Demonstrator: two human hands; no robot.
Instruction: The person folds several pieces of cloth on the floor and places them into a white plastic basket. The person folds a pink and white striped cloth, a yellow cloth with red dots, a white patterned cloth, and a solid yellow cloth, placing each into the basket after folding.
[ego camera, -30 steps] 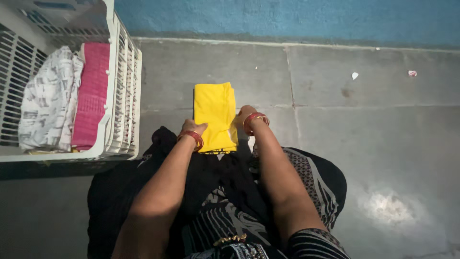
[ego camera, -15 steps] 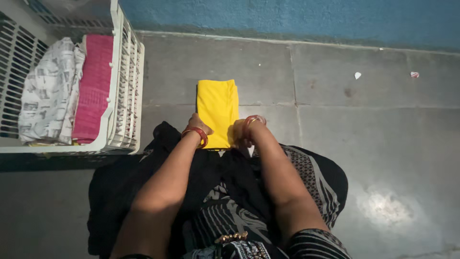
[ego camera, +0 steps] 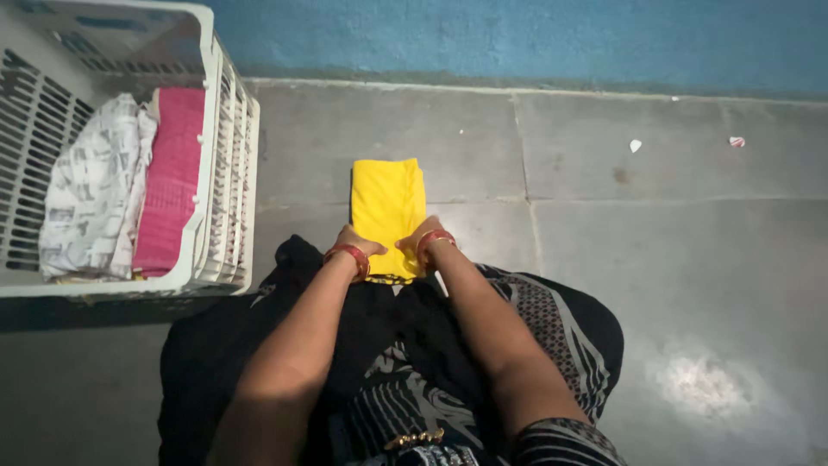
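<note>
On the grey floor (ego camera: 604, 276) in front of our knees lies the folded yellow cloth (ego camera: 388, 203), a narrow rectangle running away from us toward the blue wall (ego camera: 517, 34). Our left hand (ego camera: 355, 244) rests on its near left corner and our right hand (ego camera: 420, 244) on its near right corner, both pressing the near edge where it meets the black patterned garment (ego camera: 405, 362) over our lap. Whether each grip is pinching the fabric or only lying flat on it, we cannot tell; the fingers are tucked under the wrists and bangles.

We judge the main risk to be the fold coming apart: with both hands at the near end only, lifting from there would let the far end sag and the layers slide open. The floor looks dusty, with small scraps of litter (ego camera: 636, 145) near the wall, so dragging the cloth could soil it. The white laundry basket (ego camera: 226, 173) stands well to our left, holding a pink folded cloth (ego camera: 168, 181) and a printed white one (ego camera: 90, 198); its slatted rim could snag a loose corner.
</note>
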